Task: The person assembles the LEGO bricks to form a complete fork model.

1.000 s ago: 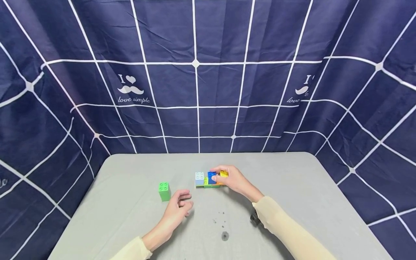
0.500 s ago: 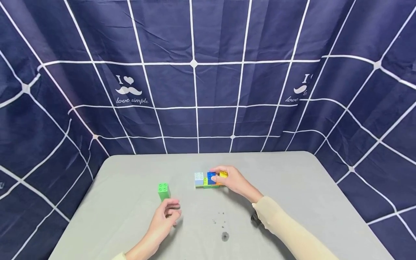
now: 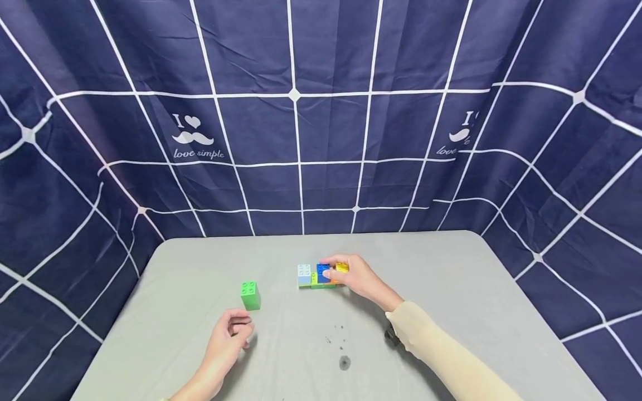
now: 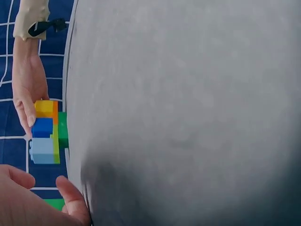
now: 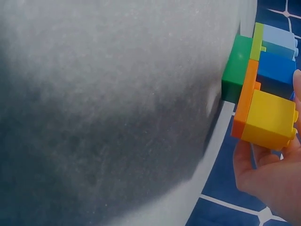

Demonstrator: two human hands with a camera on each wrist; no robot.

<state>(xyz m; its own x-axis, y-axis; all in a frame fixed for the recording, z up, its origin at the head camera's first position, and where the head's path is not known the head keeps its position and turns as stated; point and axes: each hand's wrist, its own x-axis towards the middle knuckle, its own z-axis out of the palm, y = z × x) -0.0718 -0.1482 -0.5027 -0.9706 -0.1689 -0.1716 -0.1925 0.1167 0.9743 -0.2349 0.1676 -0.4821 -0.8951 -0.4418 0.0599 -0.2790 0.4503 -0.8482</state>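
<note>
Near the table's middle, my right hand (image 3: 355, 277) pinches the blue brick (image 3: 323, 273) between thumb and fingers. That brick is part of a low build. A light blue brick (image 3: 304, 273) and a yellow brick (image 5: 269, 117) flank it, on a lime plate (image 5: 257, 42) and an orange plate (image 5: 246, 99). Beneath these sits a dark green brick (image 5: 236, 68), resting on the table. My left hand (image 3: 225, 338) holds nothing, its fingers loosely curled. Just beyond it stands a tall bright green brick (image 3: 251, 296), apart from the fingertips.
The grey table (image 3: 281, 356) has a dark round spot (image 3: 344, 363) and small specks near the front. A black object (image 3: 391, 335) shows beside the right sleeve. A navy curtain (image 3: 261, 133) with white lines encloses the back and sides.
My left hand has moved left and toward the front, away from the build and past the green brick. The right hand keeps its hold on the blue brick.
</note>
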